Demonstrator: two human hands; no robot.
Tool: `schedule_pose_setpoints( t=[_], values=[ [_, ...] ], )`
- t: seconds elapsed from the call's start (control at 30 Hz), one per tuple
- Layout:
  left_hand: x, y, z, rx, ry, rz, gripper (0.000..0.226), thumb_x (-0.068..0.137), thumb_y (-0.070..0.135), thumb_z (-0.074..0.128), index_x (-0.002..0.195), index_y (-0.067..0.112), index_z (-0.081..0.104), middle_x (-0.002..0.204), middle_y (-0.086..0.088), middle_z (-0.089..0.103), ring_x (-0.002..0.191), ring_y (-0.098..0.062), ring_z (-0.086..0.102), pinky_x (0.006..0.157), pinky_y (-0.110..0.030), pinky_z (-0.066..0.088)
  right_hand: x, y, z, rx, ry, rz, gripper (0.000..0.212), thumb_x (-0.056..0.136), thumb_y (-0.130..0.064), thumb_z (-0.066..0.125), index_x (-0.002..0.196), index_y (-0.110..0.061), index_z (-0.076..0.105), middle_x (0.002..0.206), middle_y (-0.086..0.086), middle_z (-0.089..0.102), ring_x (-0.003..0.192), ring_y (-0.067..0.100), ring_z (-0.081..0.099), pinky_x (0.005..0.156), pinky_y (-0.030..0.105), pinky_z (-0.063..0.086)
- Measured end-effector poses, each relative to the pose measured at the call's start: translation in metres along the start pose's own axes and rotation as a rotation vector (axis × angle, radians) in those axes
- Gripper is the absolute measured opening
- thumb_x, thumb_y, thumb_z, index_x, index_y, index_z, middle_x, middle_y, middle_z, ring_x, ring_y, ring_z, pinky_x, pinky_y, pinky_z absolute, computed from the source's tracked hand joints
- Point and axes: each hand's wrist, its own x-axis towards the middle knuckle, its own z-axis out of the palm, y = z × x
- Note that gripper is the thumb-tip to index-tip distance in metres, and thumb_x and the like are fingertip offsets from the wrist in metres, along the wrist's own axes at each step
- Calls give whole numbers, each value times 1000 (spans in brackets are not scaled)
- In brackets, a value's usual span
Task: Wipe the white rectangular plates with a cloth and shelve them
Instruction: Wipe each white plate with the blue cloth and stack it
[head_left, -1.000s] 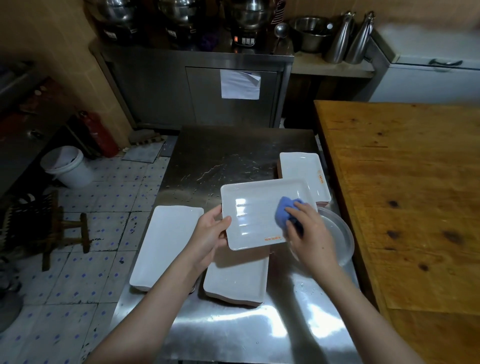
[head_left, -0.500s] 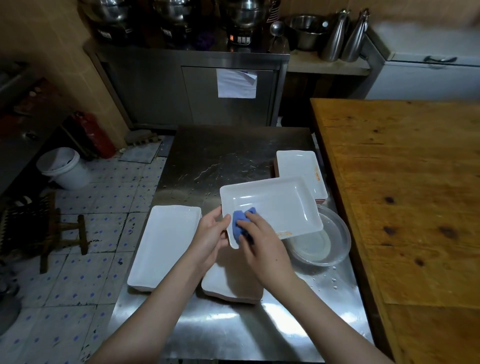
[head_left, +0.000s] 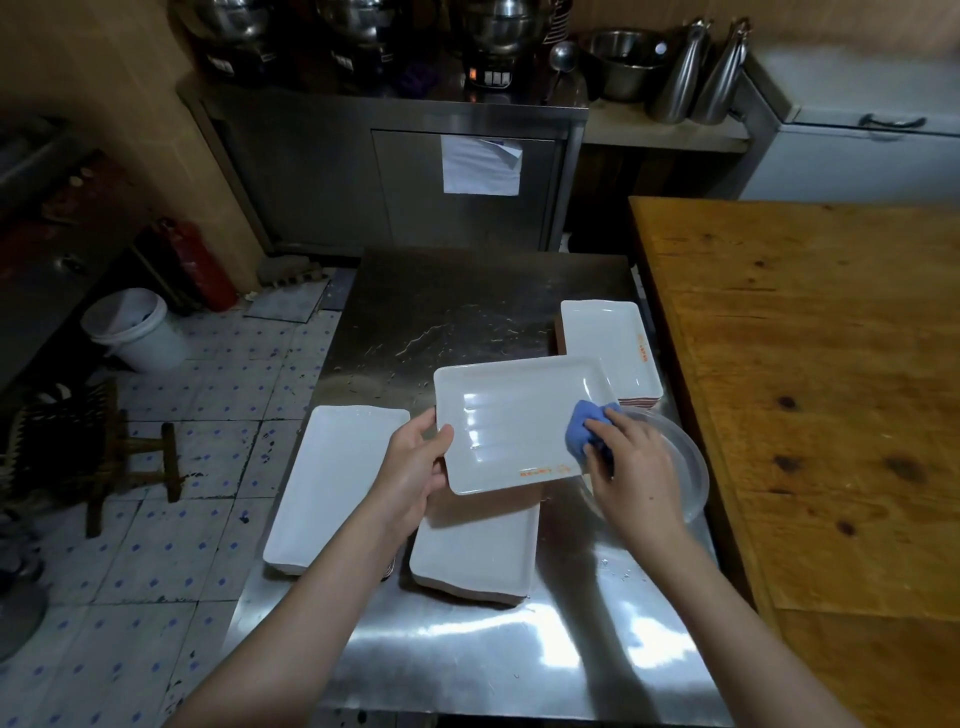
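Fingers (head_left: 605, 430) of the right hand (head_left: 636, 467) are curled round a bunched blue cloth (head_left: 582, 426), pressing it on the inner face of a white plate (head_left: 514, 421) near its right end. The left hand (head_left: 410, 467) grips that plate's left rim, thumb on top and the other fingers hidden beneath. The plate is held face-up, a little tilted, above the steel table (head_left: 467, 639) and partly over the nearest pile.

Wiping looks to be under way on this one plate. Nothing shows a plate shelved, and no shelf can be picked out, so most of the job seems to remain.

Counting outward:
- One plate in hand and one cloth.
- Three piles of plates on the steel table. The near pile (head_left: 478, 551) and the left pile (head_left: 332, 478) lie face-down. The far pile (head_left: 605, 338) sits face-up with orange print on top.
- How many plates each pile holds cannot be told; only stacked edges show.
- Which piles are already wiped is also unclear.
- One clear bowl (head_left: 688, 467) lies under the right hand, just beside the far pile.

A wooden table (head_left: 805, 364) runs along the right. At the back, two metal jugs (head_left: 696, 78) stand on a counter.
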Motion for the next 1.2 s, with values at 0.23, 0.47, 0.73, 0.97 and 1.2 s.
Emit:
schedule_pose_setpoints(
  t=[0.23, 0.47, 0.73, 0.97, 1.2],
  values=[
    [0, 3, 9, -14, -5, 13, 32, 101, 12, 48, 131, 19, 55, 111, 4, 72, 102, -16, 69, 82, -35, 58, -15, -46, 13, 198, -26, -39, 27, 85, -6, 62, 112, -7, 64, 121, 14, 59, 106, 35, 53, 89, 33, 39],
    [-3, -3, 11, -41, -12, -25, 29, 101, 12, 46, 128, 16, 57, 111, -4, 73, 101, -24, 70, 90, -42, 55, -26, -82, 27, 299, -172, -145, 31, 90, -14, 58, 121, -13, 60, 130, 6, 53, 115, 27, 47, 94, 30, 39],
    [-8, 4, 4, -7, 10, 2, 35, 100, 14, 49, 134, 16, 54, 119, -3, 69, 109, -22, 66, 94, -43, 53, -6, -22, 1, 85, -18, -13, 28, 81, -12, 70, 109, -11, 68, 115, 12, 65, 97, 36, 59, 83, 43, 48],
    [-9, 6, 8, -5, -10, 7, 34, 101, 12, 47, 134, 15, 54, 119, -3, 69, 108, -21, 66, 91, -40, 54, -8, -20, 5, 137, 0, 51, 30, 86, -11, 63, 116, -10, 63, 124, 11, 59, 111, 31, 52, 90, 33, 40],
    [-6, 0, 12, -76, -53, -9, 27, 101, 9, 46, 122, 18, 60, 110, -4, 73, 96, -21, 71, 80, -35, 59, -28, -83, 27, 266, -113, -155, 34, 86, -11, 62, 120, -11, 60, 127, 10, 55, 108, 30, 50, 93, 30, 36]
  ],
)
